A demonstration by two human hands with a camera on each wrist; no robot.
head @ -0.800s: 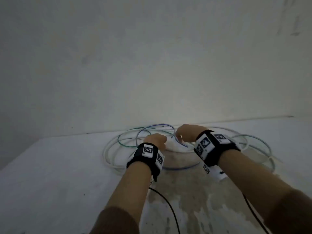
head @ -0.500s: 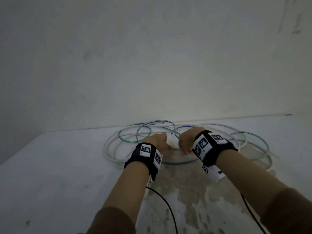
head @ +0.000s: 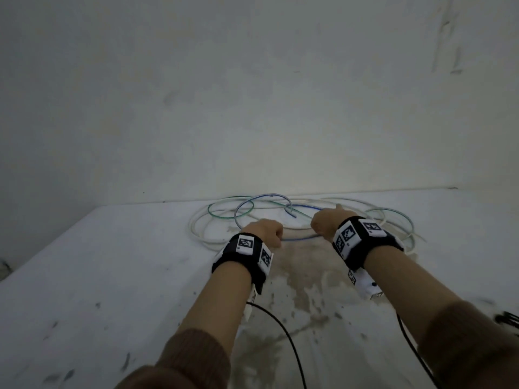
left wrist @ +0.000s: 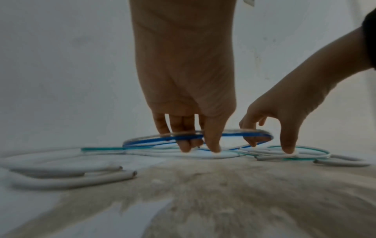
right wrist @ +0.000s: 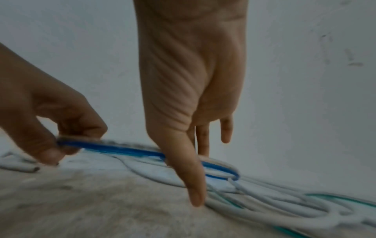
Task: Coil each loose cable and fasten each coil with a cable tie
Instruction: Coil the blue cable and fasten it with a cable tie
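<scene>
The left hand [head: 264,230] is curling its fingers round the blue cable [left wrist: 213,136], a thin, glossy, clear-coated wire bent into a flat loop and lifted just above the pile. The right hand [head: 327,223] is hooking the same loop with bent fingers, its thumb [right wrist: 191,182] pointing straight down and touching the white cables [right wrist: 274,207] below. Those are thicker, matte, round cords lying in wide overlapping loops, two cut ends [left wrist: 130,173] showing. A thin green cable [head: 224,216] is curving through them in slack rings. Both wrists are wearing black straps [head: 244,258] carrying white tags printed with black square codes; no words can be read. Everything is lying on a white tabletop [head: 98,276], scuffed and worn to a brownish, mottled patch near the person, set against a plain, smudged whitish wall [head: 252,94]. Brown knitted sleeves [head: 193,357] are covering the forearms.
</scene>
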